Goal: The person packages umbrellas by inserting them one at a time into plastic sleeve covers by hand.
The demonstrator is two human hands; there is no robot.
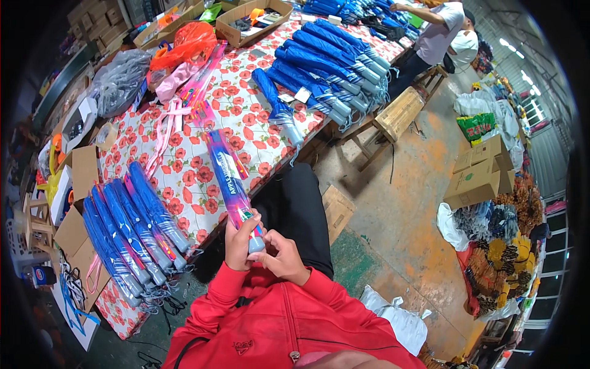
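Observation:
A folded blue umbrella [226, 172] in a pink-and-blue printed plastic sleeve points away from me, over the table edge. Around its lower end, just above the grey handle [256, 245], my left hand [238, 243] is closed. My right hand [285, 258] has its fingers curled, with thumb and fingertips at the base of the handle; whether a wrist cord is between them is hidden. A row of blue umbrellas [132, 227], some in printed sleeves, lies to the left. Ahead on the right rests a larger pile of blue umbrellas without sleeves [319, 67].
Loose printed sleeves [200, 92] and pink straps [165, 141] lie on the flower-patterned table [184, 209]. Behind them are a red plastic bag [187, 46] and an open carton [246, 27]. A wooden bench [399, 115] stands right, near another person [439, 34]. Cardboard boxes [476, 175] sit farther right.

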